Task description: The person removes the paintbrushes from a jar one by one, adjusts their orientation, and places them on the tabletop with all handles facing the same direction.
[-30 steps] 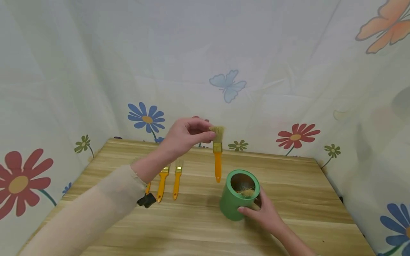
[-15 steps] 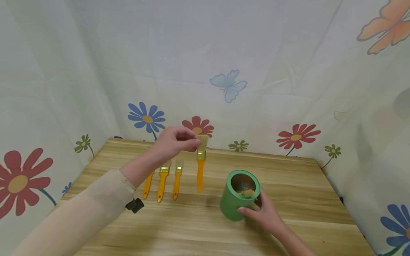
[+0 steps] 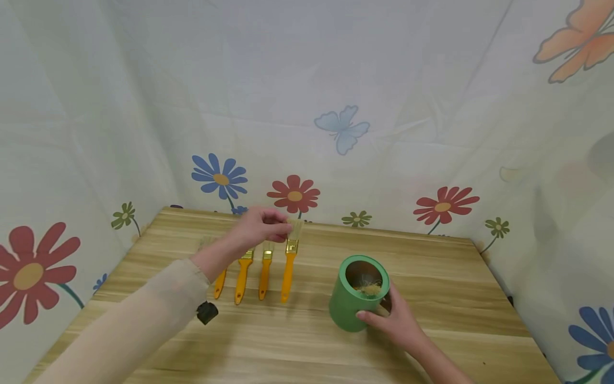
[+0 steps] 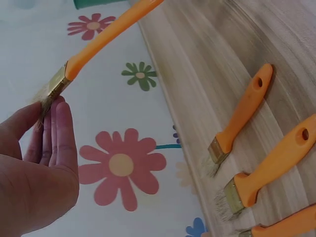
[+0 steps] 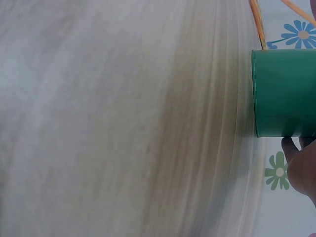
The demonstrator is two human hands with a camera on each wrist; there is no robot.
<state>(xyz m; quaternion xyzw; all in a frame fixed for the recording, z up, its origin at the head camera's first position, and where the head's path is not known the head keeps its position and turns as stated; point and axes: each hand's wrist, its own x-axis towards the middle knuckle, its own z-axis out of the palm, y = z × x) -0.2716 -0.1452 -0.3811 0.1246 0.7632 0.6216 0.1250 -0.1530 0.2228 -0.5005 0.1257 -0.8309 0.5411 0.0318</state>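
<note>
My left hand point(image 3: 261, 226) pinches a paintbrush point(image 3: 289, 272) by its bristles between thumb and fingers. Its orange handle hangs downward, right of the row on the table; in the left wrist view the brush point(image 4: 94, 47) is held off the wood. My right hand point(image 3: 395, 322) holds a green cylindrical can point(image 3: 347, 306) at its right side, thumb on the near wall. The can stands with its mouth up and tilted toward me in the head view, with a tuft of bristle-coloured fibres point(image 3: 370, 288) inside. The same can point(image 5: 286, 94) shows in the right wrist view.
Left of the held brush several orange-handled paintbrushes point(image 3: 265, 277) lie in a row, bristles toward the back; the leftmost is partly behind my left forearm. They rest on the wooden table point(image 3: 431, 282). A flower-printed curtain point(image 3: 408, 133) encloses the back and sides.
My left hand has moved left and down with the paintbrush, from near the can to beside the row of brushes. My right hand and the can have stayed in place.
</note>
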